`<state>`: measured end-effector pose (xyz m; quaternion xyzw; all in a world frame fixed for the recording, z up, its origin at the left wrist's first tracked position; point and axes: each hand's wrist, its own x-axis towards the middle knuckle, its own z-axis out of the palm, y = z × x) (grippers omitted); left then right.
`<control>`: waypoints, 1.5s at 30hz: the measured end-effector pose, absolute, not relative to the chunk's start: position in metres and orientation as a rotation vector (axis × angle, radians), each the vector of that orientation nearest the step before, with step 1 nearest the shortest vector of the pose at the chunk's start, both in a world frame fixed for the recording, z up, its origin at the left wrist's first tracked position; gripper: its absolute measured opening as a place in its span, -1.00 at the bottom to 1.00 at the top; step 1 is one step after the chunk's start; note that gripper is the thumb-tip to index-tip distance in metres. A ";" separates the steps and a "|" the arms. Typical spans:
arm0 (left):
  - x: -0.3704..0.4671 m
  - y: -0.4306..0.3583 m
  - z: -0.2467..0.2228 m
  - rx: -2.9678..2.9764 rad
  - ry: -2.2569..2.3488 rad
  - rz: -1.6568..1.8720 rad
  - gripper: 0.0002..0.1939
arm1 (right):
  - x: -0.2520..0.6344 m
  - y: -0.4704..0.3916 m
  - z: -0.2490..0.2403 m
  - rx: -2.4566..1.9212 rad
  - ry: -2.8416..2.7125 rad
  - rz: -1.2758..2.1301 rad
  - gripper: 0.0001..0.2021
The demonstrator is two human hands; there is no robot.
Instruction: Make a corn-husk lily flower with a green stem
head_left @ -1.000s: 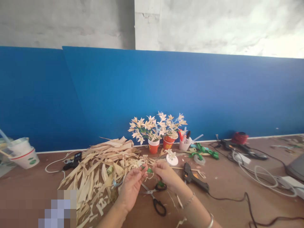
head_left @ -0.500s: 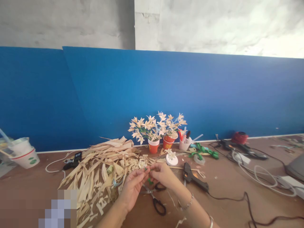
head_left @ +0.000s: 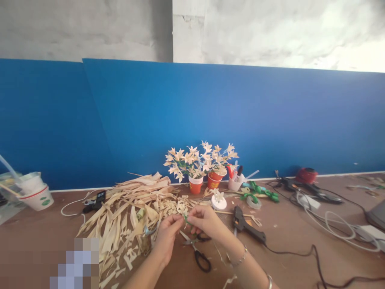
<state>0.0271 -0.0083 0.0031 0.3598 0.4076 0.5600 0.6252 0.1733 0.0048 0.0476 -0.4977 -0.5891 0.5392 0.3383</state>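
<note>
My left hand (head_left: 167, 237) is closed in a pinch over the middle of the table; what its fingertips hold is too small to make out. Facing it, my right hand (head_left: 205, 221) pinches a thin green strip (head_left: 186, 220), which shows in the small gap between the two hands. Under my wrists lie scissors (head_left: 202, 261) with black handles, blades partly spread. Just beyond my right hand, a pale flower (head_left: 219, 196) rests on a round white lid-like piece (head_left: 219, 204). To the left spreads a heap of dry husk strips (head_left: 126, 216).
Potted pale flowers in red cups (head_left: 195, 186) stand against the blue panel (head_left: 192, 104). A black glue gun (head_left: 246, 226) with its cord lies to the right, near green tape coils (head_left: 263, 190). Cables (head_left: 333, 222) cover the far right; a paper cup (head_left: 37, 198) is left.
My hands have drawn slightly apart, and more of the green strip shows between them. The whole view has shifted a little.
</note>
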 end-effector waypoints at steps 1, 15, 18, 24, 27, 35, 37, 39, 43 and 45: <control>0.027 -0.008 0.003 0.822 0.949 1.281 -0.79 | 0.174 0.004 0.049 -1.315 -1.550 1.378 -0.83; 0.030 -0.015 0.014 0.827 0.960 1.133 -0.72 | 0.172 0.010 0.036 -1.163 -1.468 1.442 -0.74; 0.030 -0.015 0.015 0.848 0.977 1.129 -0.72 | 0.172 0.010 0.037 -1.172 -1.463 1.450 -0.69; 0.031 -0.016 0.017 0.845 0.974 1.108 -0.73 | 0.173 0.012 0.035 -1.144 -1.463 1.431 -0.66; 0.032 -0.017 0.018 0.827 0.957 1.100 -0.72 | 0.173 0.014 0.032 -1.154 -1.458 1.413 -0.66; 0.032 -0.017 0.017 0.825 0.972 1.114 -0.72 | 0.172 0.017 0.025 -1.154 -1.468 1.402 -0.67; 0.033 -0.017 0.018 0.825 0.975 1.119 -0.73 | 0.172 0.017 0.023 -1.160 -1.461 1.401 -0.67; 0.033 -0.018 0.018 0.834 0.969 1.123 -0.74 | 0.171 0.017 0.022 -1.169 -1.454 1.391 -0.66; 0.034 -0.018 0.018 0.866 0.959 1.146 -0.75 | 0.170 0.016 0.023 -1.163 -1.453 1.375 -0.66; 0.034 -0.018 0.017 0.884 0.966 1.155 -0.75 | 0.169 0.015 0.025 -1.147 -1.461 1.376 -0.66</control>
